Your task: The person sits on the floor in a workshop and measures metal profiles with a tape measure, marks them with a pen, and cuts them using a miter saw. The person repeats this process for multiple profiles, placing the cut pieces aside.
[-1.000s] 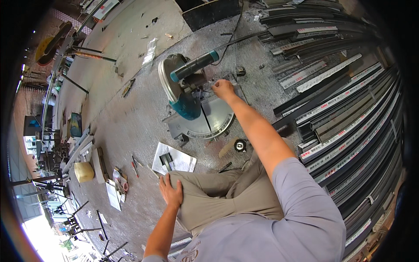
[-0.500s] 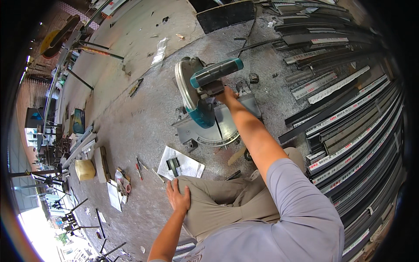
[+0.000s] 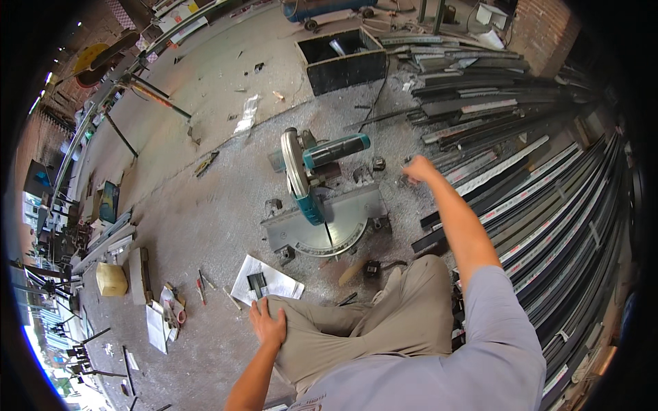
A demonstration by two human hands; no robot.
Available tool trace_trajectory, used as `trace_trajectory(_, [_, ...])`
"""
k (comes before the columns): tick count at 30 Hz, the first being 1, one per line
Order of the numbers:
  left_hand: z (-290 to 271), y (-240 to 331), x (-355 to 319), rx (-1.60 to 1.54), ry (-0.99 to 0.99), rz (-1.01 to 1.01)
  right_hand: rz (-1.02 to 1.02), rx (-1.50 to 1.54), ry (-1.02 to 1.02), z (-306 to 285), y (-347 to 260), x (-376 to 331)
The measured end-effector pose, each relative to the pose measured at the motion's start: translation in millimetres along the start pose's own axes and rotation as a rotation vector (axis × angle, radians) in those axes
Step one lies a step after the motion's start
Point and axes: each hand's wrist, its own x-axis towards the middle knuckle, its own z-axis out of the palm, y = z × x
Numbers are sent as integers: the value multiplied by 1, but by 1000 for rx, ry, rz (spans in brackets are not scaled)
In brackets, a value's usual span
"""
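Note:
My right hand reaches out over the floor, right of the miter saw, near the ends of the stacked metal profiles. Its fingers are curled together, and what they hold, if anything, is too small to make out. The teal and grey miter saw stands in the middle, its blade head over the round metal base, apart from both hands. My left hand rests on my left knee with fingers spread. Just beyond that knee, a short dark profile piece lies on white paper sheets.
A black open box stands at the far side, with a blue tank behind it. Long profiles fill the right side. Pens, a yellowish block and more papers lie at left. A dark tape-measure-like item sits near my legs.
My right hand has left the saw and moved right, toward the profiles. The view has shifted, showing more of the far floor. My left hand stays on the knee.

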Motion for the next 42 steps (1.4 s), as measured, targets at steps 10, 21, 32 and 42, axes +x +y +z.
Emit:
trace_trajectory(10, [-8, 0, -11, 20, -32, -33, -376, 532, 668, -209, -84, -9])
trace_trajectory(21, [-10, -6, -25, -19, 29, 25, -514, 66, 128, -1, 4, -131])
trace_trajectory(32, [-22, -8, 5, 97, -116, 149, 23, 174, 225, 117, 133, -425])
trace_trajectory(42, [29, 64, 41, 577, -692, 415, 258, -197, 88, 105, 213, -628])
